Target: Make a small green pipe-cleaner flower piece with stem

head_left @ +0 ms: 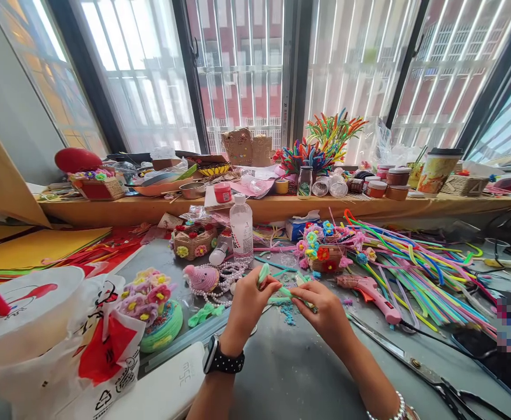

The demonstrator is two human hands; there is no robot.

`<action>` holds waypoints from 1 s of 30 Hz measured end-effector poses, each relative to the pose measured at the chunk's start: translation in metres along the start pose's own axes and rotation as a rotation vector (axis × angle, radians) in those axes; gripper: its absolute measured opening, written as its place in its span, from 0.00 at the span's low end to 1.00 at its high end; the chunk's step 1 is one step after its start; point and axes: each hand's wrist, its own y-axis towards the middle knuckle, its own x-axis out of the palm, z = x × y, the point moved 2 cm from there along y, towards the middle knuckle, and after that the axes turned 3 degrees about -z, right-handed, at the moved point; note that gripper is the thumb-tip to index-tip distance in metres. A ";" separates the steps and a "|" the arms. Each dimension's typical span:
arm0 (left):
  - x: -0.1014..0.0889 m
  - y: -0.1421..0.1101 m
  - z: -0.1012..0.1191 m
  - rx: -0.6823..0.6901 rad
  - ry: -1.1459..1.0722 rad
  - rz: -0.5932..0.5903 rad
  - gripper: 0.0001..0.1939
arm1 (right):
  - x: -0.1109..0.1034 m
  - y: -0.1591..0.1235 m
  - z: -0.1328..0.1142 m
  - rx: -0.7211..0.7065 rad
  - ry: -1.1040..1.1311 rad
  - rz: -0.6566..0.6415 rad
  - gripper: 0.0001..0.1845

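Note:
In the middle of the view, my left hand [250,300] and my right hand [323,306] are close together above the grey table. A light green pipe cleaner [285,291] runs between them, and both hands pinch it. One looped green end stands up past my left fingers. More pale green fuzz shows behind my right fingers, partly hidden. Under the hands lie blue fuzzy trimmings [287,315]. Left of my left hand are a pink crocheted piece [203,279], a string of pearl beads [233,273] and some green fuzzy leaf shapes [205,314].
A pink glue gun [375,297] and large scissors [413,361] lie at right, before a heap of coloured pipe cleaners [430,280]. A water bottle [241,230] stands behind the hands. At left are a flower pot craft [163,326], a white box [172,385] and a lidded tub [28,309].

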 end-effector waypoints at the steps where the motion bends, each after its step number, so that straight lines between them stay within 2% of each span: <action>1: 0.000 0.000 0.000 0.005 0.001 0.002 0.09 | 0.000 0.000 0.000 0.000 0.002 0.002 0.11; 14: -0.001 0.000 0.001 -0.027 -0.013 -0.050 0.03 | 0.000 -0.001 0.003 0.022 -0.012 0.012 0.11; 21: 0.001 0.000 -0.005 -0.039 -0.045 -0.003 0.10 | 0.001 0.000 0.001 0.028 -0.016 0.006 0.10; 30: 0.002 0.000 -0.007 -0.113 -0.017 0.016 0.10 | 0.003 0.000 0.001 0.040 -0.003 -0.039 0.11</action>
